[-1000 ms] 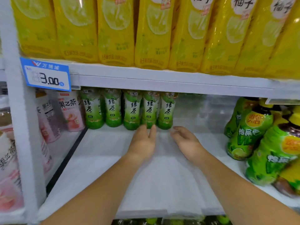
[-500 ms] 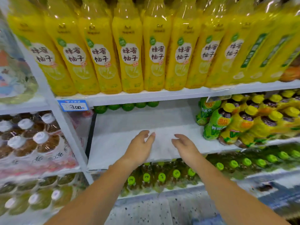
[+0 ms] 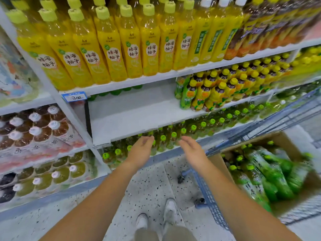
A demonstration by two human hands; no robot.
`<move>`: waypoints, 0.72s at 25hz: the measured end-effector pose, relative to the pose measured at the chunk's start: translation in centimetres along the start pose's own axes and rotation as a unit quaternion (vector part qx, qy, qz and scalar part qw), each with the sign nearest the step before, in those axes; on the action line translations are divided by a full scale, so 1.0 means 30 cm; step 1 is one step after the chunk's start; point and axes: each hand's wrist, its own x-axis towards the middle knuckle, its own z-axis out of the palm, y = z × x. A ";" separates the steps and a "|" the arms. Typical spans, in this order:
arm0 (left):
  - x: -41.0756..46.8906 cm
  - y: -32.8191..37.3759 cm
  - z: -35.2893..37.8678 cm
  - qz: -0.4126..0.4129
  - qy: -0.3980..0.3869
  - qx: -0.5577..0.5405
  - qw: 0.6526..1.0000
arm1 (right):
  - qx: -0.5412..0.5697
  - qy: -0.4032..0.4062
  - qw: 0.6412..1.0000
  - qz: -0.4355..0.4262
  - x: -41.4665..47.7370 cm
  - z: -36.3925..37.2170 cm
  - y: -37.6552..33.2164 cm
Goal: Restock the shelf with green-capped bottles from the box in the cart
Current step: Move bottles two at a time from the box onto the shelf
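Note:
A white shelf (image 3: 132,115) has a wide bare stretch, with a few green-capped bottles (image 3: 116,92) just visible at its back under the shelf above. A cardboard box (image 3: 217,164) in the blue cart (image 3: 208,193) at the right holds several green-capped, green-labelled bottles (image 3: 267,174), blurred. My left hand (image 3: 141,151) and my right hand (image 3: 192,149) hover side by side in front of the shelf edge, fingers relaxed, holding nothing.
Yellow drink bottles (image 3: 111,49) fill the shelf above. Yellow-capped bottles (image 3: 217,89) crowd the right of the bare shelf. Green-capped bottles (image 3: 173,136) line the shelf below. White-capped bottles (image 3: 34,129) stand in the left bay. Speckled floor and my shoes (image 3: 156,216) lie below.
Both hands have come back out of the shelf to its front edge. My view has pulled back and swung right and down, so the cart and box now show.

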 end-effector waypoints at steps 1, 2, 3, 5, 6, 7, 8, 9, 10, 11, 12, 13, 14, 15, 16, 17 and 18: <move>-0.031 0.010 0.013 -0.014 -0.024 -0.007 1.000 | 0.008 0.019 1.000 0.010 -0.057 -0.013 0.004; -0.070 0.018 0.032 -0.025 -0.059 0.000 0.998 | 0.014 0.040 0.999 0.024 -0.115 -0.024 0.017; -0.102 0.017 0.059 -0.026 -0.089 0.011 0.996 | 0.022 0.058 0.998 0.032 -0.172 -0.036 0.034; -0.178 0.018 0.126 -0.009 -0.131 0.044 0.990 | 0.031 0.114 0.992 0.042 -0.289 -0.071 0.089; -0.205 0.020 0.160 0.005 -0.148 0.054 0.987 | 0.033 0.138 0.989 0.046 -0.332 -0.091 0.117; -0.224 0.029 0.194 0.014 -0.163 0.059 0.985 | 0.042 0.155 0.985 0.058 -0.372 -0.114 0.140; -0.239 0.036 0.226 0.016 -0.169 0.063 0.984 | 0.060 0.169 0.981 0.070 -0.409 -0.137 0.158; -0.255 0.043 0.266 0.020 -0.178 0.075 0.981 | 0.076 0.187 0.976 0.079 -0.447 -0.165 0.187; -0.271 0.049 0.301 0.028 -0.189 0.089 0.977 | 0.086 0.200 0.972 0.086 -0.478 -0.193 0.214; -0.282 0.054 0.338 0.037 -0.204 0.103 0.973 | 0.089 0.211 0.969 0.090 -0.505 -0.222 0.243; -0.293 0.060 0.383 0.044 -0.217 0.116 0.968 | 0.090 0.223 0.966 0.093 -0.531 -0.259 0.271; -0.299 0.062 0.422 0.045 -0.227 0.125 0.965 | 0.089 0.233 0.963 0.098 -0.553 -0.292 0.295; -0.308 0.066 0.465 0.043 -0.237 0.131 0.962 | 0.086 0.243 0.960 0.105 -0.571 -0.324 0.318; -0.317 0.069 0.518 0.041 -0.246 0.133 0.959 | 0.084 0.250 0.958 0.115 -0.589 -0.366 0.347; -0.329 0.073 0.569 0.036 -0.253 0.131 0.958 | 0.081 0.253 0.956 0.126 -0.601 -0.407 0.382; -0.344 0.080 0.627 0.029 -0.258 0.124 0.958 | 0.079 0.253 0.955 0.135 -0.609 -0.454 0.421; -0.356 0.085 0.686 0.024 -0.260 0.120 0.958 | 0.077 0.251 0.955 0.141 -0.616 -0.503 0.460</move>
